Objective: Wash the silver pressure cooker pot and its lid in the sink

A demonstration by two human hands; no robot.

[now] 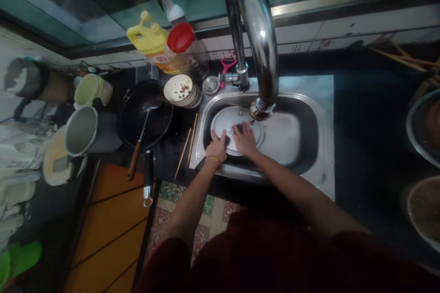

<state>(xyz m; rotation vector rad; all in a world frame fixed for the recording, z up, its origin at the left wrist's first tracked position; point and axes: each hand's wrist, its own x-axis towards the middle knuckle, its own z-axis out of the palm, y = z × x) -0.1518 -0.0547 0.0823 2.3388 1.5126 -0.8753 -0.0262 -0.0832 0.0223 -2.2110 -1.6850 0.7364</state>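
Observation:
A pale round dish lies in the left part of the steel sink, below the tap; a second rim shows under its right side. My left hand, a yellow band at its wrist, rests on the dish's near left side with thumb and forefinger spread apart. A dark piece shows beside that thumb, and I cannot make out what it is. My right hand lies on the dish with its fingers stretched out. Dark bits sit at its fingertips, partly covered by them.
The chrome tap arches over the sink. To the left are stacked bowls, two chopsticks, a black wok with a spatula, and a grey pot. A black handle overhangs the counter edge. Bowls stand far right.

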